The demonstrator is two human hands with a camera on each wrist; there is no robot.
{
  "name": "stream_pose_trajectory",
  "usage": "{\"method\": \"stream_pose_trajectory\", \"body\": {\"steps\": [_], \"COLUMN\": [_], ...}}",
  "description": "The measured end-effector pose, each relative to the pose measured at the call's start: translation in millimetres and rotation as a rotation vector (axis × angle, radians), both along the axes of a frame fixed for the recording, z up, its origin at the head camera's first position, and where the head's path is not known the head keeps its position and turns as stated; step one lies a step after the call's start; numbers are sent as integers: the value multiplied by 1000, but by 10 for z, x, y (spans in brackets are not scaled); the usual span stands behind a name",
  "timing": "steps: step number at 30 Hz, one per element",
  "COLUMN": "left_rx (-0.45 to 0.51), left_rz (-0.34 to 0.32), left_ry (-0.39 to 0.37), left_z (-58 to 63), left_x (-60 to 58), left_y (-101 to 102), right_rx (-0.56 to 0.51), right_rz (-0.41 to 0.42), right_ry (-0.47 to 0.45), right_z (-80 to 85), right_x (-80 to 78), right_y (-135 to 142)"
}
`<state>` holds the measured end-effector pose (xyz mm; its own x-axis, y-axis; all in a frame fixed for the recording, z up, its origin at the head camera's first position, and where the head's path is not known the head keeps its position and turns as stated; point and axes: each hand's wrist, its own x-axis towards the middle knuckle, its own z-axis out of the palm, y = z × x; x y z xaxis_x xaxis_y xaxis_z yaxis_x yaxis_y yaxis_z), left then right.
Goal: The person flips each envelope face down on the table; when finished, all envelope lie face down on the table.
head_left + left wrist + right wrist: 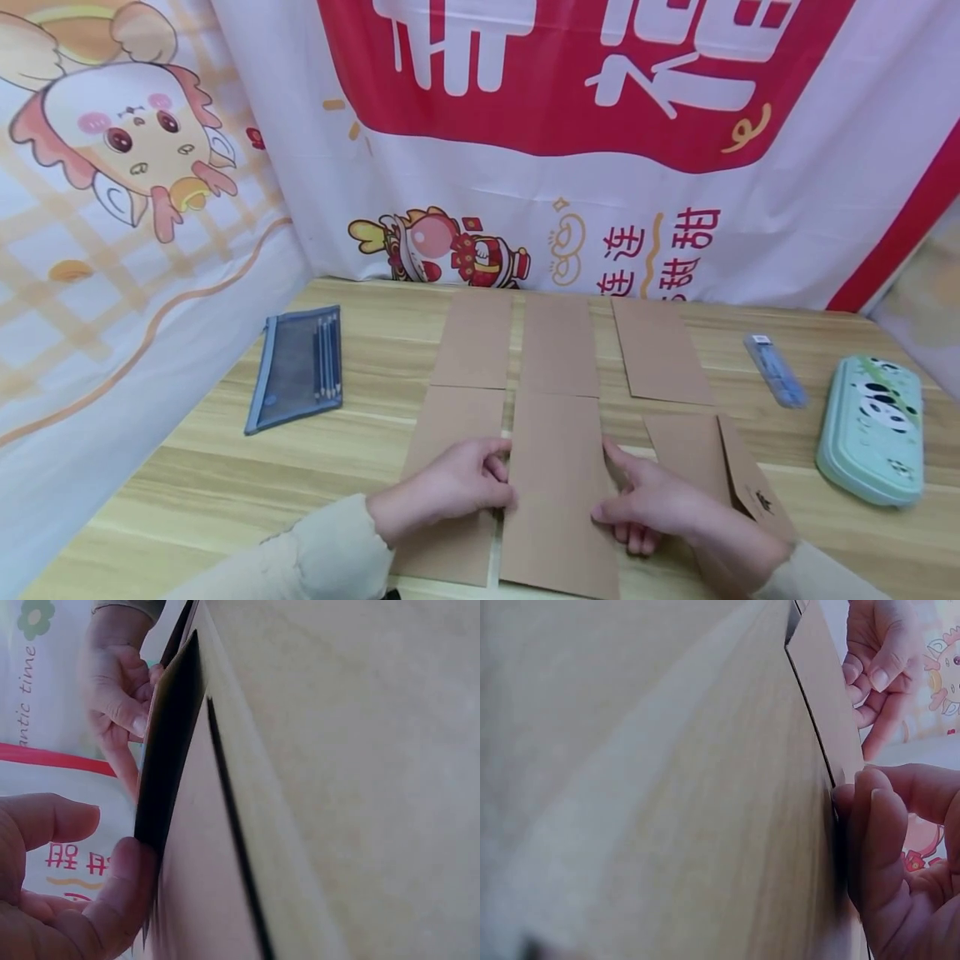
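Observation:
A brown kraft-paper rectangle [558,492] lies front centre on the table in the head view, a hand at each long side. My left hand [465,483] has its thumb tip at the left edge, index finger loosely bent. In the left wrist view, a gap separates that thumb [133,862] from the index finger. At the right edge, my right hand [648,496] touches with a straight index fingertip and, nearer me, the thumb. Another kraft rectangle [453,417] is partly under my left hand. Beside my right forearm, a folded kraft piece [750,467] has a raised, printed flap.
Three more kraft rectangles [558,342] form a back row. To the left lies a blue mesh pouch [292,367] with several pencils. On the right are a small clear-blue packet [776,371] and a mint panda pencil case [873,429]. Printed cloth [555,192] hangs behind the table.

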<state>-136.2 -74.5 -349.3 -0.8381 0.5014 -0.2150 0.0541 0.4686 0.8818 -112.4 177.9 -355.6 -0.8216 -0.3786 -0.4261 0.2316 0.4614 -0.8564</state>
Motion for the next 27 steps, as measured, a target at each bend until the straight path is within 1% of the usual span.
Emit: {"method": "stream_pose_trajectory", "body": {"steps": [4,7,10,14,17,19,23,25,27], "left_rx": [-39,-50,-25,66,153,211,319,382,444], "left_rz": [-3,-16,-47,-110,-140,-135,-76,-47,-28], "left_ry": [50,110,149,147,117,81,-25,-72,-110], "left_z": [62,131,203,281,317,330,327,303,272], "left_x": [5,-14,-38,-60,-70,-74,-109,-138,-165], "left_y": [-30,-41,-17,115,258,349,520,614,712], "right_rx": [-11,-35,-87,-158,-169,-153,-80,-27,27], "right_rz": [4,8,3,-5,-11,-40,-131,-176,-200], "right_ry": [-3,9,45,111,126,110,94,105,112], "right_z": [9,31,82,200,284,328,372,379,386], "right_x": [5,10,8,3,2,1,-4,-4,1], "right_y": [-3,24,106,334,555,707,1024,1175,1309]}}
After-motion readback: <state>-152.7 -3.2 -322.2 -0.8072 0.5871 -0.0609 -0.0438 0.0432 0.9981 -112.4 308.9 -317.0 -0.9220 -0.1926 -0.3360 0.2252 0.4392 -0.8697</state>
